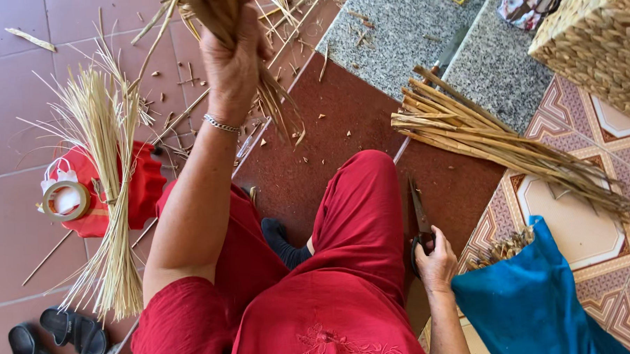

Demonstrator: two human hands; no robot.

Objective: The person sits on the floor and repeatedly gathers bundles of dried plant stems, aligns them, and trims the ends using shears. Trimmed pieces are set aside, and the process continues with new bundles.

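Nearest, the person's right hand (435, 263) grips scissors (421, 222) resting on the red floor (341, 127) beside a blue bag (529, 302) of cut stalks. Higher up, the left hand (230, 58) clenches a bunch of dried stalks (277, 94). Beyond lies a trimmed pile of stalks (481, 133); loose offcuts suggest the cutting is partway done.

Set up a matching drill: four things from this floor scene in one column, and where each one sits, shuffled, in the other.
Things:
1. dark-handled scissors
2. beige roll of tape
3. woven straw basket
4. black sandals

Places:
a. top right corner
b. bottom left corner
c. under the right hand
d. on the red bag

Pairs: 1-c, 2-d, 3-a, 4-b
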